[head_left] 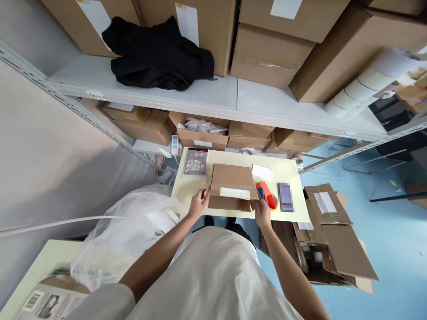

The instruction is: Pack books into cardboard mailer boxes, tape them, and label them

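Note:
A small brown cardboard box [232,175] lies at the near edge of the pale yellow table [243,155], with a white label [235,193] on it and flaps at the side facing me. My left hand [199,203] pinches the left front flap edge. At the right front corner, my right hand [263,214] grips another flap edge, its fingertips partly hidden. Just beyond that hand sits an orange and blue tape dispenser [267,194]. A dark book [195,162] lies at the table's back left, and white paper slips [262,172] lie behind the dispenser.
A phone-like, pixelated thing [286,197] lies right on the table. Behind is a shelf [260,100] with boxes, a black garment [160,53] and white rolls [363,86]. Open cartons [347,249] stand on the floor at right, a clear plastic bag [133,226] at left.

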Available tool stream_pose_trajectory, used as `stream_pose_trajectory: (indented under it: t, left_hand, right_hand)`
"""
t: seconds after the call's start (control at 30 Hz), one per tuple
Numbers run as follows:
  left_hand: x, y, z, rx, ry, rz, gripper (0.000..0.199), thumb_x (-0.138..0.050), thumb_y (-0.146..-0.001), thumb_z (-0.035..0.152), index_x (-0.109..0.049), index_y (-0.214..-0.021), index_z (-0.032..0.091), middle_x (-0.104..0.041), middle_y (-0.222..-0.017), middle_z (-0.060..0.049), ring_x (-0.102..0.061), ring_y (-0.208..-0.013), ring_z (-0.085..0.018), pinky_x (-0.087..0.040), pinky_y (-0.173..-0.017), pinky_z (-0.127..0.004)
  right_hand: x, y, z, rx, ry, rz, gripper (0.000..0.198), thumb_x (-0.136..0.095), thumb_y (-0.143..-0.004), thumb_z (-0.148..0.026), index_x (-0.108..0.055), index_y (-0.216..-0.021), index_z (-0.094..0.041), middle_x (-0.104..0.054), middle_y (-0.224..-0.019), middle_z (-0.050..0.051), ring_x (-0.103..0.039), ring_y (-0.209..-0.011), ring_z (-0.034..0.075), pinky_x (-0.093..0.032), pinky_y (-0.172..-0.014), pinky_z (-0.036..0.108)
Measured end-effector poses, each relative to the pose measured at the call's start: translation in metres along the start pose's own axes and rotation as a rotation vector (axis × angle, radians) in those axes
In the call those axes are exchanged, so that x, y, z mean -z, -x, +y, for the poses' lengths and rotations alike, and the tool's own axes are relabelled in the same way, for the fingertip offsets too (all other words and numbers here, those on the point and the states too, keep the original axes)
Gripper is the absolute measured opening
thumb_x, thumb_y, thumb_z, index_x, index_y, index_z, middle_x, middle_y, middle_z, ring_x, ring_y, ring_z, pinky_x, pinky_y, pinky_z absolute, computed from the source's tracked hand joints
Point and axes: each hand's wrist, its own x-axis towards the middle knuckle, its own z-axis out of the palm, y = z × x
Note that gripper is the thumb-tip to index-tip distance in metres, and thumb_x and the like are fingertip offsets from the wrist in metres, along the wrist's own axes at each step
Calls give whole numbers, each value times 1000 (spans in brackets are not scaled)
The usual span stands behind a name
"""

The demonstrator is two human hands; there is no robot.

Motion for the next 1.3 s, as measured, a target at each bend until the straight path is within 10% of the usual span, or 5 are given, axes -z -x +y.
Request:
stream_pose_trajectory:
  t: [0.17,0.4,0.73,1.0,1.3]
  left_hand:
    - [8,-31,28,0,-55,137,21,-49,-84,40,-51,-75,21,-52,-62,1,-55,-64,-18,-46,-74,-33]
    - [9,-51,49,-100,-156,279,39,-63,-77,30,-55,-113,18,-57,-114,-15,-49,-113,-32,-33,-100,-49]
    - [2,-65,68,-263,-415,-90,40,-74,-58,57,-66,-64,18,-64,-84,-18,-37,-123,-47,4,-106,-65]
    - [-11,-16,24,-105,-384,-233,109,-75,-50,64,-34,-138,14,-23,-149,-29,-14,-139,-46,-4,-104,-68]
    - [-18,-41,7,-67,-75,-169,111,-80,-58,46,-18,-146,17,-26,-151,-20,-30,-136,-36,-28,-110,-48]
  right_hand:
    - [34,-35,-20,2,131,100,45,-29,-87,-38,-58,-111,-14,-67,-92,15,-63,-87,30,-46,-76,41]
    - [40,-57,-28,129,307,180,46,-34,-86,-30,-49,-126,-15,-60,-112,16,-53,-106,31,-41,-85,44]
    - [56,-65,-84,216,889,-255,36,-53,-82,-50,-66,-78,-17,-66,-84,17,-57,-95,34,-34,-87,50]
    - [29,-29,-34,130,415,-356,91,-70,-65,-53,-32,-139,-17,-37,-142,22,-45,-125,38,-42,-91,47]
    - [2,-52,-21,98,41,-216,101,-70,-66,-48,-18,-147,-16,-41,-142,17,-42,-128,33,-39,-100,47]
